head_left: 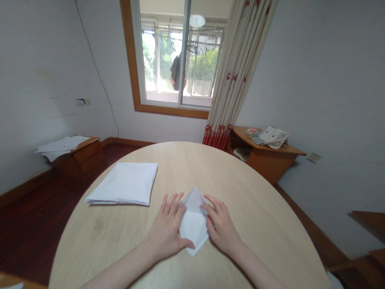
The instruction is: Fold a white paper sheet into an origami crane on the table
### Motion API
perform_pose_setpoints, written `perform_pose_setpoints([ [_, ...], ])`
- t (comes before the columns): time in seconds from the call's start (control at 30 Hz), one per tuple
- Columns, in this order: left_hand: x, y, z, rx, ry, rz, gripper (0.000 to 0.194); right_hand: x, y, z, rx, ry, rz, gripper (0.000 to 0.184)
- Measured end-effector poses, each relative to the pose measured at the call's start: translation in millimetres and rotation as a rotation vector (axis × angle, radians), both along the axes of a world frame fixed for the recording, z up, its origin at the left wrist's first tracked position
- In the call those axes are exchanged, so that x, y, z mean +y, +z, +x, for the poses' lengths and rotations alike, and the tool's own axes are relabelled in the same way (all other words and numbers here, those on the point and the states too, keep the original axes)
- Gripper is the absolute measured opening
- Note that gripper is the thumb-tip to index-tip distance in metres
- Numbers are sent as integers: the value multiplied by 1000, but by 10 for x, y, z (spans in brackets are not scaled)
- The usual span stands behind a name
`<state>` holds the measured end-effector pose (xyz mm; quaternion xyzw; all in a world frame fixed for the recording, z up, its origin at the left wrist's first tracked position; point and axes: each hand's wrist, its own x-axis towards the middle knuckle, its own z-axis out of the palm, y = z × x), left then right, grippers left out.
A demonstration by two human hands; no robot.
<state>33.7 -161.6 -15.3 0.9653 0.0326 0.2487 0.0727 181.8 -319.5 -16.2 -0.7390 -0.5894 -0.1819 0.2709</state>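
Note:
A folded sheet of white paper (194, 224) lies on the round table between my hands, with a pointed, slightly raised flap at its far end. My left hand (167, 226) rests along its left side, fingers stretched out and spread; the thumb lies on the near part and the index fingertip touches the left edge. On the opposite side, my right hand (221, 222) has its fingers bent round the right edge, thumb and fingertips at the paper. What lies under the right fingertips is hidden.
A stack of white paper sheets (123, 184) lies at the left of the round wooden table (246, 192). Beyond stand a small drawer cabinet (87, 154) with papers at left and a brown corner desk (267, 162) at right. A curtain (231, 80) hangs beside the window.

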Motion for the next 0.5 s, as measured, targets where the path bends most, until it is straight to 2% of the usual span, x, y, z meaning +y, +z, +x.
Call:
perform_pose_setpoints([
  [0.3, 51, -35, -2, 31, -36, 16, 80, 0, 48, -36, -98, -61, -82, 28],
  [0.5, 85, 0, 0, 47, -81, 10, 72, 4, 29, -42, -107, -40, -145, 23],
])
